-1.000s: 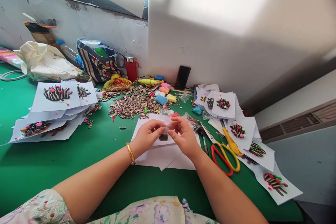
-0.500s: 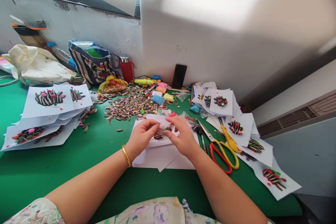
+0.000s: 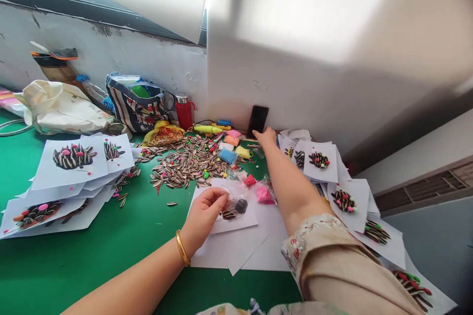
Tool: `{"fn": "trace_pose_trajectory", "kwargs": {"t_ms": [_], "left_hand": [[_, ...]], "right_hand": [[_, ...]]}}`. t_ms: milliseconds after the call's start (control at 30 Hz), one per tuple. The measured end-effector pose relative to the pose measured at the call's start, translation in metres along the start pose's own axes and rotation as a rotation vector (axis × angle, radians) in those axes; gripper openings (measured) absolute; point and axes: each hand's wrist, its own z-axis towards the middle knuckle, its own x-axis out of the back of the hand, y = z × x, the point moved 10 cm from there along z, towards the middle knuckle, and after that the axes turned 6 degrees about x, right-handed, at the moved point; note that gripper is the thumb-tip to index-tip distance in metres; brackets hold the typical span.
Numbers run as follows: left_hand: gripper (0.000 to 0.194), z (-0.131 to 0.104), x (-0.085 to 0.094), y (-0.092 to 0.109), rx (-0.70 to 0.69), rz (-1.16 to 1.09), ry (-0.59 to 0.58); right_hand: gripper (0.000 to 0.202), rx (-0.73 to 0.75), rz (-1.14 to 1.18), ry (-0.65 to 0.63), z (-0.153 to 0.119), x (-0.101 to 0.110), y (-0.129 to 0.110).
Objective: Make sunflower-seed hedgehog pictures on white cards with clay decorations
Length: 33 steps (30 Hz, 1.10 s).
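My left hand (image 3: 207,216) pinches a clear plastic bag (image 3: 232,196) holding a dark lump of clay (image 3: 241,205). Beneath it lies a white sheet (image 3: 242,224) with a partly hidden seed picture (image 3: 229,215). My right hand (image 3: 266,136) is stretched far forward to a black phone (image 3: 258,119) leaning on the wall. One finger points left over the phone's lower part and appears to touch it; the other fingers are mostly hidden. Bags of pink clay (image 3: 264,194) and red clay (image 3: 250,180) lie beyond the sheet.
Striped sunflower seeds (image 3: 185,165) are heaped behind my left hand, near blue clay (image 3: 228,156) and yellow clay (image 3: 243,152). Finished seed pictures are stacked at left (image 3: 74,157) and right (image 3: 343,202). A red bottle (image 3: 184,113) and a striped bag (image 3: 136,103) stand by the wall.
My right hand has left the plastic bag and reached forward to the phone. The left hand keeps the bag above the sheet. The view has tilted slightly up.
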Motion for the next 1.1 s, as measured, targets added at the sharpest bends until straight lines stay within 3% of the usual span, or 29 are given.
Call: {"fn": "trace_pose_trajectory", "kwargs": {"t_ms": [133,267,633,967,1100], "left_hand": [[0.028,0.002,0.001,-0.003,0.033,-0.024,0.002],[0.029,0.002,0.002,-0.005,0.069,-0.048,0.013],[0.027,0.003,0.004,-0.011,0.109,-0.093,0.025],[0.027,0.006,0.007,-0.018,0.109,-0.118,-0.001],[0.028,0.006,0.008,-0.018,0.101,-0.117,-0.006]], "right_hand": [[0.082,-0.127,-0.045,0.068,0.009,-0.016,-0.007],[0.084,-0.202,-0.062,0.123,0.01,-0.024,-0.012],[0.074,-0.19,-0.101,0.219,0.01,-0.026,-0.02],[0.08,-0.145,-0.136,0.136,0.015,-0.024,-0.01],[0.069,-0.042,-0.173,0.042,0.026,-0.014,0.006]]}}
